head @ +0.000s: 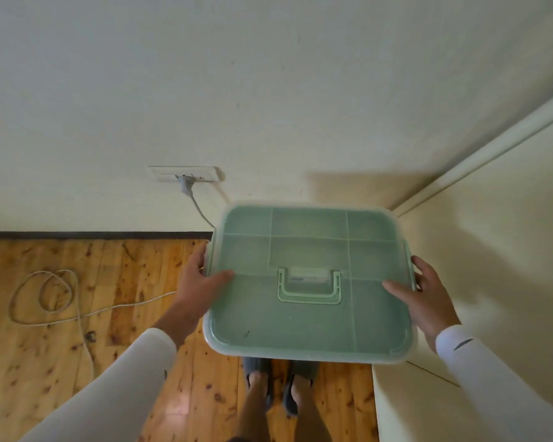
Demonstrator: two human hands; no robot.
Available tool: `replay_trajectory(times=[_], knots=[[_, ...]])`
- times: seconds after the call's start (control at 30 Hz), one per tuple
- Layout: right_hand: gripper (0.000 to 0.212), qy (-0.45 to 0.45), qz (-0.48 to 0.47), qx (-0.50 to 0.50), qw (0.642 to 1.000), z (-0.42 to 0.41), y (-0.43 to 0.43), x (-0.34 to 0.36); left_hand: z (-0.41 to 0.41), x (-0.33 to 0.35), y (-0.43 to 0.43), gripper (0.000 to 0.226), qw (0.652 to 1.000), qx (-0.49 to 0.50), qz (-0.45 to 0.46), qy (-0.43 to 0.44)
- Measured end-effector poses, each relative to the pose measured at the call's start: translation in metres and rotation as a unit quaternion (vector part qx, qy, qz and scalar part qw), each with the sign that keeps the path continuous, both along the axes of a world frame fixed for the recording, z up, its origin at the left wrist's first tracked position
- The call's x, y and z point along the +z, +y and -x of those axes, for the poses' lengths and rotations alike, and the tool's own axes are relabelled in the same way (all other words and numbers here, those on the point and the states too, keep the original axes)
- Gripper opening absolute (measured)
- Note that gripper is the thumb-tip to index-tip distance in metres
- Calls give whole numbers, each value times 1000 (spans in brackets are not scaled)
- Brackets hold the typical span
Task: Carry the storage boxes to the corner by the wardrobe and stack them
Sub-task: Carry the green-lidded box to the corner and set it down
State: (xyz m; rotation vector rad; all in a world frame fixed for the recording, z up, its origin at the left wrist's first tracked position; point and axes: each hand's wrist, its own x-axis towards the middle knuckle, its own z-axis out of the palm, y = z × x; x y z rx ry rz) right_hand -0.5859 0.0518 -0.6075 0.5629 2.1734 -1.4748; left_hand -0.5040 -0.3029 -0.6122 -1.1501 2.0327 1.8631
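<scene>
Fingers [423, 266] and thumbs clamp opposite side edges of the box [300, 355], thumbs on the lid [310, 250]. I keep the left hand [198, 282] and right hand [428, 298] level with each other so the load stays flat. It hangs above the floor [77, 362], in the far-right corner beside the wardrobe [492, 282], apparently ready for lowering. The cable [45, 298] lies well left.

One storage box [310, 250], two hands [195, 282] [428, 298], one cable [125, 305]

Green-lidded storage box [310, 282], lid shut, level beside wardrobe [492, 250].
</scene>
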Motion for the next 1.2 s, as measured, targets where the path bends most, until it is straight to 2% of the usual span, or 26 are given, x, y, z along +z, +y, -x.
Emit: replay_trajectory(times=[0.23, 0.33, 0.63, 0.93, 1.0, 1.2], knots=[[78, -16, -2, 27, 1000, 26, 2, -63, 24, -62, 10, 42, 998, 49, -11, -45], [67, -26, -8, 38, 999, 32, 7, -90, 27, -86, 9, 45, 997, 50, -25, -53], [71, -54, -32, 45, 997, 38, 4, -189, 37, -180, 7, 54, 995, 29, -36, -84], [75, -69, -62, 60, 994, 56, -6, -283, 48, -274, 1, 49, 994, 32, -31, -99], [73, -65, -71, 62, 993, 57, -7, -299, 51, -291, 1, 54, 993, 44, -27, -105], [68, -67, -100, 65, 991, 60, -8, -343, 59, -339, 3, 51, 992, 46, -28, -116]])
